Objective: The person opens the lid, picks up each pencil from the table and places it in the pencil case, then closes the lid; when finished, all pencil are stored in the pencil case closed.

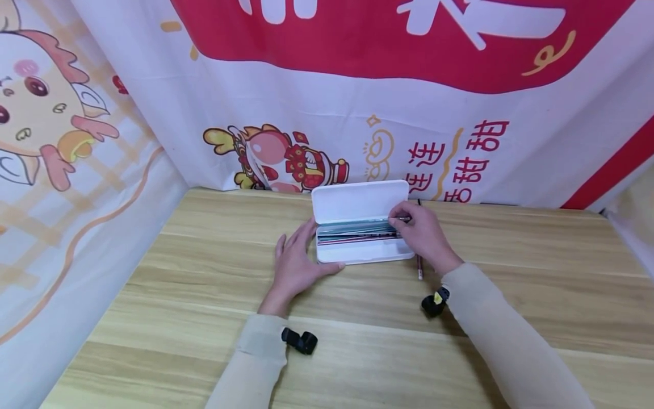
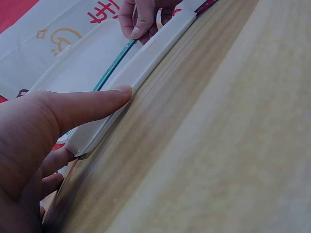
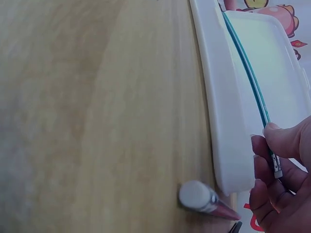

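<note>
A white pencil case (image 1: 365, 251) lies on the wooden table with its lid (image 1: 357, 201) raised at the back. Several pencils (image 1: 352, 234), teal, dark and reddish, lie lengthwise inside. My left hand (image 1: 298, 267) rests at the case's left end, its straight thumb along the front edge and its other fingers by the left side. With thumb and fingers, my right hand (image 1: 420, 230) pinches a teal pencil (image 3: 250, 77) near its eraser end, above the case's right side. Beside the right end, a dark red pencil (image 1: 420, 270) lies on the table, its white eraser toward me.
The light wood table (image 1: 357, 352) extends to both sides and in front of the case. A printed cloth (image 1: 286, 96) hangs directly behind the table, and another patterned cloth (image 1: 56, 187) hangs on the left. Small black cameras (image 1: 301, 341) sit on both wrists.
</note>
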Action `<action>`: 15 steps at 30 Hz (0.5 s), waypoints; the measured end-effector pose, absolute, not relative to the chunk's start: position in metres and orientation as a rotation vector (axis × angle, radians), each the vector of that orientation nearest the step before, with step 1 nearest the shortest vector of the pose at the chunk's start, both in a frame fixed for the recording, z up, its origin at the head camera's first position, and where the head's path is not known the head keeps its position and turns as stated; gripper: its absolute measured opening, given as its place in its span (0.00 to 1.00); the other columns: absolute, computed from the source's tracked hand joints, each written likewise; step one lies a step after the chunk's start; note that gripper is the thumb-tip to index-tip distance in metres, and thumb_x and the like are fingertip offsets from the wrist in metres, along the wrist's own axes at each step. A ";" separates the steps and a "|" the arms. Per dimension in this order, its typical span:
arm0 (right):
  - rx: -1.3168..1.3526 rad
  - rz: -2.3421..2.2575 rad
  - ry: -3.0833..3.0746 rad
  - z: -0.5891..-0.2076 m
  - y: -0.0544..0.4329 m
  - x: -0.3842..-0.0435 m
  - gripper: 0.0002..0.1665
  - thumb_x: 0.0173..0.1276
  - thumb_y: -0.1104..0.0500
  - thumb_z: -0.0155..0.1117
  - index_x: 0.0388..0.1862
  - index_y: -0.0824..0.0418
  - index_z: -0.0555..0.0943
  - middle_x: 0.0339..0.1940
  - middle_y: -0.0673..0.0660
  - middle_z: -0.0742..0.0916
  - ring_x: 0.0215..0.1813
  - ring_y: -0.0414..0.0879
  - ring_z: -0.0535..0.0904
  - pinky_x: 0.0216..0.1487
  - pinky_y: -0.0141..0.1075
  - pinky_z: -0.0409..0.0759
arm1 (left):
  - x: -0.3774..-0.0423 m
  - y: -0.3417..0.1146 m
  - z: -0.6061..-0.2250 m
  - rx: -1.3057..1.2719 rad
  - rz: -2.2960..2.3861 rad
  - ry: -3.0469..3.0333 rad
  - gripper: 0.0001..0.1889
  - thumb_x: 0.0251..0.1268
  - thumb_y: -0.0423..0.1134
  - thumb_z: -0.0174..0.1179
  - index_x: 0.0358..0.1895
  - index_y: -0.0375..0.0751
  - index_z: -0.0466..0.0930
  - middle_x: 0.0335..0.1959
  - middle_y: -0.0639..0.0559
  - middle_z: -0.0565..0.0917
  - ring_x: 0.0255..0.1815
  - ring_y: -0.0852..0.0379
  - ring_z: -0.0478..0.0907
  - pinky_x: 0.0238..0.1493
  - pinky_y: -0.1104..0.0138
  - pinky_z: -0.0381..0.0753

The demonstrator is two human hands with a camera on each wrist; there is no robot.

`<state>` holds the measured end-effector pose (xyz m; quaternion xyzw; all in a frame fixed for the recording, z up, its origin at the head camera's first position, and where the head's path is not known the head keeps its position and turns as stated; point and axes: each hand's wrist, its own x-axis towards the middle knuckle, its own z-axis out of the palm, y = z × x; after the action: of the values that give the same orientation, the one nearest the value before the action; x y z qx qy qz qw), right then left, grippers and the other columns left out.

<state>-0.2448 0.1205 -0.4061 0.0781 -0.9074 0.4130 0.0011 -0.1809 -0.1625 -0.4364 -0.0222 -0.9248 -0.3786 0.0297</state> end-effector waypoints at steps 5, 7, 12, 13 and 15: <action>0.248 1.301 -2.853 -0.408 0.126 -0.244 0.07 0.82 0.60 0.63 0.53 0.58 0.84 0.54 0.60 0.88 0.56 0.56 0.80 0.61 0.52 0.79 | -0.181 -0.162 -0.436 -0.072 -1.156 -2.854 0.63 0.48 0.61 0.85 0.88 0.59 0.55 0.85 0.53 0.68 0.89 0.46 0.57 0.91 0.45 0.32; 0.263 1.287 -2.851 -0.408 0.127 -0.245 0.07 0.82 0.61 0.63 0.53 0.58 0.85 0.54 0.61 0.89 0.57 0.57 0.80 0.62 0.53 0.79 | -0.182 -0.162 -0.436 -0.072 -1.154 -2.855 0.63 0.48 0.61 0.85 0.88 0.59 0.56 0.85 0.54 0.68 0.89 0.46 0.58 0.91 0.45 0.32; 0.303 1.251 -2.842 -0.409 0.128 -0.247 0.08 0.82 0.62 0.63 0.53 0.59 0.86 0.54 0.61 0.89 0.56 0.57 0.81 0.62 0.53 0.80 | -0.182 -0.162 -0.436 -0.072 -1.158 -2.854 0.63 0.48 0.62 0.84 0.87 0.60 0.56 0.86 0.54 0.67 0.89 0.46 0.57 0.91 0.45 0.32; 0.306 1.249 -2.838 -0.409 0.128 -0.247 0.08 0.82 0.62 0.63 0.53 0.60 0.86 0.54 0.61 0.89 0.56 0.57 0.81 0.61 0.53 0.80 | -0.182 -0.162 -0.436 -0.071 -1.157 -2.855 0.63 0.48 0.62 0.84 0.87 0.60 0.56 0.86 0.54 0.67 0.89 0.46 0.57 0.91 0.45 0.32; 0.303 1.247 -2.832 -0.409 0.127 -0.248 0.08 0.82 0.62 0.62 0.53 0.59 0.86 0.54 0.61 0.88 0.56 0.57 0.79 0.61 0.52 0.79 | -0.182 -0.162 -0.437 -0.071 -1.158 -2.855 0.63 0.48 0.61 0.84 0.87 0.60 0.56 0.86 0.54 0.67 0.89 0.46 0.57 0.91 0.45 0.32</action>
<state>-0.2483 0.1270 -0.4088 0.0975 -0.9107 0.4012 0.0163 -0.1823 -0.1620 -0.4368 -0.0229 -0.9260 -0.3757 0.0296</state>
